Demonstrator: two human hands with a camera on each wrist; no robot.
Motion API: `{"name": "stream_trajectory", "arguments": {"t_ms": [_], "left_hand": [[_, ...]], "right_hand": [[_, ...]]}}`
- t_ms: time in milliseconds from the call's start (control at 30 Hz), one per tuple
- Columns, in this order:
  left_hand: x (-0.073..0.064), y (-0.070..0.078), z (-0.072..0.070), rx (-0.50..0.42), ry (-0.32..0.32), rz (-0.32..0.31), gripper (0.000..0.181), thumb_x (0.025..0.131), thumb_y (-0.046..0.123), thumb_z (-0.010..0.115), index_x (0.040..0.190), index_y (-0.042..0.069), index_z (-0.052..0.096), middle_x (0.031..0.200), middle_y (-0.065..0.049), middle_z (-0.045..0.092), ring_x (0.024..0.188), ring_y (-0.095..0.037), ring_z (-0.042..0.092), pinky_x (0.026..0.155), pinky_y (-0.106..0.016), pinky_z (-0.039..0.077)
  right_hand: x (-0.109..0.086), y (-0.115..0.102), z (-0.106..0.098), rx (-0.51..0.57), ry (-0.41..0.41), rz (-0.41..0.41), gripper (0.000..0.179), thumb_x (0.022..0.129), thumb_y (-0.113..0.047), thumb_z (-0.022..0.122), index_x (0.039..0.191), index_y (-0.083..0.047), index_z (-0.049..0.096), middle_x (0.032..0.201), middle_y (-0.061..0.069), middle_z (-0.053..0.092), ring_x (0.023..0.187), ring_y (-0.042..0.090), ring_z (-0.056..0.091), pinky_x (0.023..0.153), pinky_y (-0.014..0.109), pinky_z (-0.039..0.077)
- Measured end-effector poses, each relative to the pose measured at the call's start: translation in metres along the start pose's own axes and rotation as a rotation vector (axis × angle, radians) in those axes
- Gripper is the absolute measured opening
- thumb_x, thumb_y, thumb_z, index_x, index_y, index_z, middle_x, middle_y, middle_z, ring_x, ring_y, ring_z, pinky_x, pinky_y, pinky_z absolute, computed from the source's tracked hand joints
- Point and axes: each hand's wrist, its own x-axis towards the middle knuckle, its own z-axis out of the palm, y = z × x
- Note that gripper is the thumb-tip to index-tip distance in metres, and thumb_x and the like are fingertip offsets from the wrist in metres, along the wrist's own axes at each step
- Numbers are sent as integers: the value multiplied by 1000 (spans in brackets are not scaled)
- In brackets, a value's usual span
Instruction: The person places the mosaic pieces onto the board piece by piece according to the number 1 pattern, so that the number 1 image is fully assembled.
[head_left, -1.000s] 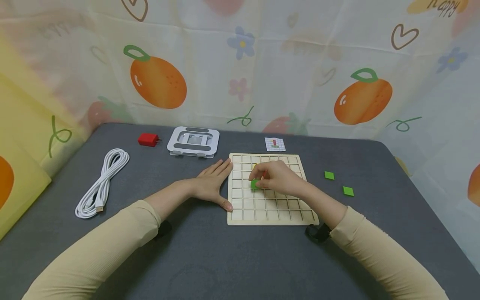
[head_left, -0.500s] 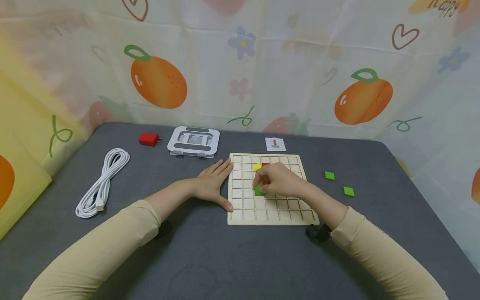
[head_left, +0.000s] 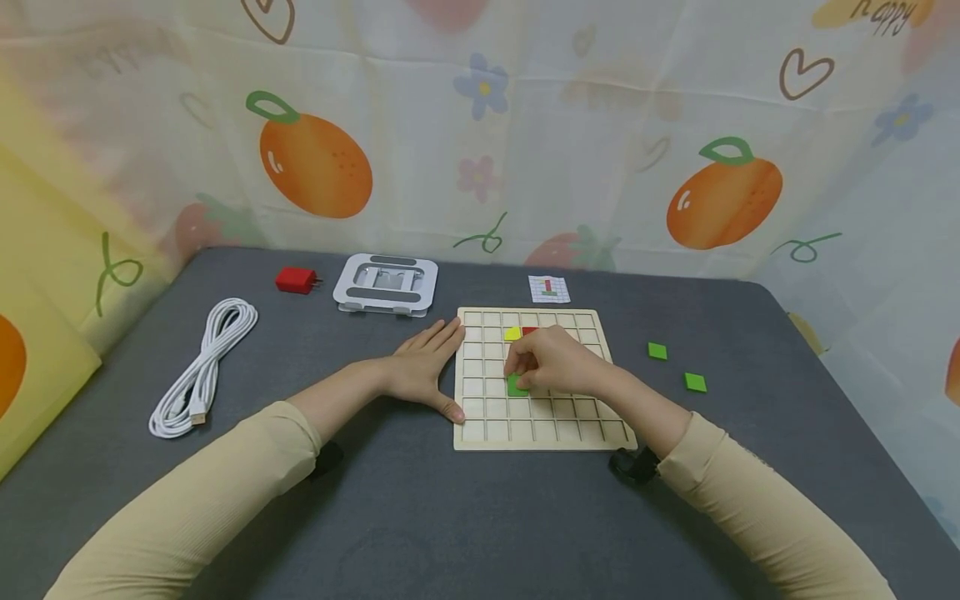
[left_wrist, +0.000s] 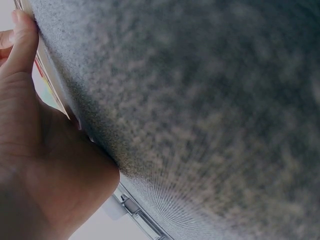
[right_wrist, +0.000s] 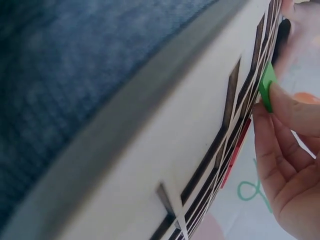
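Observation:
A wooden grid board (head_left: 487, 432) lies in the middle of the table. My left hand (head_left: 420, 371) rests against its left edge, fingers spread straight. Between thumb and fingers, my right hand (head_left: 558, 360) pinches a green square tile (head_left: 516, 386) over the left-middle cells. In the right wrist view the green tile (right_wrist: 267, 86) tilts up from the board's surface. A yellow tile (head_left: 512, 333) sits in the grid farther back, beside a red tile (head_left: 528, 330) that my right hand partly covers.
Two green tiles, one nearer the back (head_left: 657, 351), lie right of the board. Behind it is a small pattern card (head_left: 549, 289). At the left are a coiled white cable (head_left: 206, 367), a red plug adapter (head_left: 297, 280) and a grey-white folding stand (head_left: 386, 284).
My right hand has brought the green tile slightly toward me and right across the grid, uncovering the yellow tile and part of the red one. The left hand stays put.

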Motion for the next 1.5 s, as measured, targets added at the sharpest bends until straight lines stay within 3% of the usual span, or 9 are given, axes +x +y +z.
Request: {"name": "stream_trajectory", "arguments": {"t_ms": [700, 867, 1233, 1500], "left_hand": [[0, -5, 6, -5, 14, 7, 136, 66, 72, 76, 160, 9, -1, 169, -9, -8, 157, -34, -8, 126, -56, 1], [0, -6, 7, 2, 19, 5, 136, 66, 73, 76, 160, 11, 0, 169, -8, -8, 157, -33, -8, 125, -56, 1], [-2, -2, 3, 22, 32, 8, 132, 69, 66, 78, 160, 10, 2, 169, -9, -6, 157, -35, -6, 125, -57, 2], [-2, 0, 2, 23, 26, 8, 132, 69, 67, 78, 160, 11, 1, 169, -8, -7, 157, -34, -7, 126, -56, 1]], "right_hand": [[2, -2, 3, -95, -23, 14, 8, 85, -7, 75, 89, -15, 76, 80, -4, 73, 73, 3, 61, 72, 22, 52], [-3, -1, -6, -117, 17, 5, 7, 90, -14, 71, 94, -15, 76, 83, -4, 73, 75, 5, 62, 73, 25, 52], [-31, 32, -44, -74, 121, 138, 16, 92, -14, 68, 106, -10, 75, 96, 5, 76, 80, 18, 68, 70, 30, 52], [-55, 67, -65, -80, 168, 237, 20, 94, -15, 66, 111, -9, 73, 98, 6, 75, 84, 18, 67, 72, 32, 52]]}}
